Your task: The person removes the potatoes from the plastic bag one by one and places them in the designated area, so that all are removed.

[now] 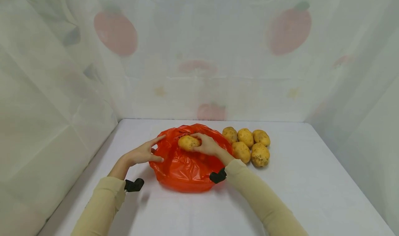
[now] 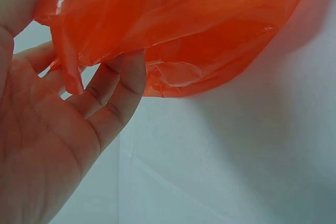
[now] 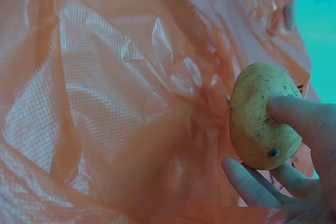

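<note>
A red plastic bag (image 1: pixel 187 170) lies spread with its mouth facing up. My right hand (image 1: pixel 206 145) grips a yellow potato (image 1: pixel 188 143) over the bag's mouth; in the right wrist view the thumb presses one side of the potato (image 3: pixel 262 116) and the fingers lie along the other. My left hand (image 1: pixel 143 153) holds the bag's left rim, thumb and forefinger spread apart. In the left wrist view, the fingers of the left hand (image 2: pixel 47 124) curl behind the red plastic (image 2: pixel 173 35), which partly hides their tips.
Several loose potatoes (image 1: pixel 244 151) sit grouped on the white table (image 1: pixel 296 180), just right of the bag. A pale printed curtain (image 1: pixel 199 90) hangs behind the table and at both sides. A black wrist mount (image 1: pixel 134 185) sticks out from each sleeve.
</note>
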Demonstrator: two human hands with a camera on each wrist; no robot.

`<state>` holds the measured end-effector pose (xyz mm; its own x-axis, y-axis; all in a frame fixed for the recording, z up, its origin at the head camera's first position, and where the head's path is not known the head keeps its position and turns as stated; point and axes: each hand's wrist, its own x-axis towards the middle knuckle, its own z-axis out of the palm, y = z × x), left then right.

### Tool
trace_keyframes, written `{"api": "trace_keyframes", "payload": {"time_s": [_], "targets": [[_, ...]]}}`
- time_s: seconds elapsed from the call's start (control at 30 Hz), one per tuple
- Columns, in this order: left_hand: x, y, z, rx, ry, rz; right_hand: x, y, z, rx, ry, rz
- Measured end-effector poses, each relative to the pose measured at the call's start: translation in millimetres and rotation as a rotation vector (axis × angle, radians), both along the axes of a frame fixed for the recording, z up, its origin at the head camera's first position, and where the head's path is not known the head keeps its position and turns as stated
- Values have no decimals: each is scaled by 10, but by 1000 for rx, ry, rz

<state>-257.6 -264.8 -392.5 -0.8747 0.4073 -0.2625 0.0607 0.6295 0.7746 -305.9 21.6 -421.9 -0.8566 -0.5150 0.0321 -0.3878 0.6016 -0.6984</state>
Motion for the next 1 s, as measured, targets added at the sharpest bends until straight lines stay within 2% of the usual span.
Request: {"api": "trace_keyframes", "payload": {"time_s": [0.43, 0.67, 1.0], "targets": [[35, 21, 54, -7, 19, -10, 166, 136, 156, -41, 12, 36], [26, 17, 48, -4, 17, -10, 253, 228, 206, -78, -33, 36], [15, 15, 39, -7, 13, -11, 326, 396, 259, -98, -14, 53]]}}
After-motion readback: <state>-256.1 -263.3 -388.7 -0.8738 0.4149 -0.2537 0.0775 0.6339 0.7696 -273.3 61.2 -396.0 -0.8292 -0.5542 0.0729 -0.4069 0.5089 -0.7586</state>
